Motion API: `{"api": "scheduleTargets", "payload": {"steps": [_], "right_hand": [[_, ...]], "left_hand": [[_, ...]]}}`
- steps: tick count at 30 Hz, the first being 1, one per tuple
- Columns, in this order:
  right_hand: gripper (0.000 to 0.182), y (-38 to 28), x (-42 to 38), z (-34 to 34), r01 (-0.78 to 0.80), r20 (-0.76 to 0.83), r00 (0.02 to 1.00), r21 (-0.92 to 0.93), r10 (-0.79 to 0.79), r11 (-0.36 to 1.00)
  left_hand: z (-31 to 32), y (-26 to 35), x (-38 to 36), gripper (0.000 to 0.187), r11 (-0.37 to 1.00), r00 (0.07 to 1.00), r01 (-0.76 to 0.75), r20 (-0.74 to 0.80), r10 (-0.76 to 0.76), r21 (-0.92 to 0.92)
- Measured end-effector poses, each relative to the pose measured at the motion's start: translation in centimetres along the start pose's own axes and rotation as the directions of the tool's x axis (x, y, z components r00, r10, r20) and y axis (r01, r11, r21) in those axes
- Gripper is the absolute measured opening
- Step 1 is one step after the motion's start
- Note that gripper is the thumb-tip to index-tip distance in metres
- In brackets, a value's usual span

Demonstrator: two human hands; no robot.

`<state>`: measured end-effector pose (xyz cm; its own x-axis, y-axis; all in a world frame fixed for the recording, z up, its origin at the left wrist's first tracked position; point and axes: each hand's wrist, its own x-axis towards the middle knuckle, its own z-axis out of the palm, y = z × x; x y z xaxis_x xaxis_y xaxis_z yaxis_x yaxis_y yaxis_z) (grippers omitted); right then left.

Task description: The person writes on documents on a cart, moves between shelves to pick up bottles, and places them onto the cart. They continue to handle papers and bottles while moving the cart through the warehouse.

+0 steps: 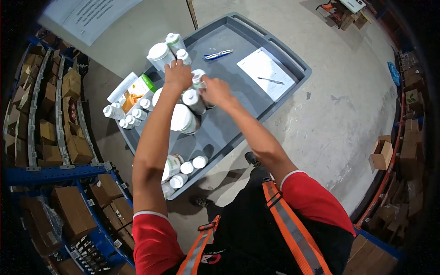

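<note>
My left hand (pixel 179 75) reaches over the grey cart with its fingers apart, right by a small white bottle (pixel 184 56) and a wide white tub (pixel 160 54). Close to its thumb, my right hand (pixel 216 91) has its fingers closed at the side of a white-capped bottle (pixel 198 76). Below that stand another white-capped bottle (pixel 193 100) and a large white-lidded tub (pixel 183 119). Behind the left fingers is a bottle with a green band (pixel 174 42). My left forearm hides part of the group.
The grey cart (pixel 256 112) carries a blue-handled cutter (pixel 218 55) and a paper sheet (pixel 261 68) with a pen (pixel 270 80). Several small bottles (pixel 133 120) and a green-and-white box (pixel 137 90) stand at left, more bottles (pixel 187 167) at the near corner. Shelves with cartons (pixel 73 206) flank the aisle.
</note>
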<state>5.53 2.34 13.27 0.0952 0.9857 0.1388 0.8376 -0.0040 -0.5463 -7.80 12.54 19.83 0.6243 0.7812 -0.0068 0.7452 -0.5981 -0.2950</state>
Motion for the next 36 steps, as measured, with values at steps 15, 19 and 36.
{"api": "scheduleTargets", "payload": {"steps": [15,19,36], "right_hand": [[0.021,-34.8,-20.6,11.3,0.121,-0.484,0.874,0.290,0.037,0.949],[0.023,-46.6,-11.5,14.6,0.438,-0.543,0.799,0.231,-0.258,0.869],[0.013,-73.9,39.3,40.3,0.425,-0.137,0.904,0.361,-0.404,0.830]], "left_hand": [[2.0,-35.5,-54.4,0.010,0.821,0.924,0.148,-0.219,-0.313,-0.551],[19.1,-43.9,-55.6,0.015,0.686,0.874,0.382,0.002,-0.485,-0.620],[60.1,-72.4,-61.9,0.043,-0.416,0.128,0.880,0.957,-0.259,-0.230]]}}
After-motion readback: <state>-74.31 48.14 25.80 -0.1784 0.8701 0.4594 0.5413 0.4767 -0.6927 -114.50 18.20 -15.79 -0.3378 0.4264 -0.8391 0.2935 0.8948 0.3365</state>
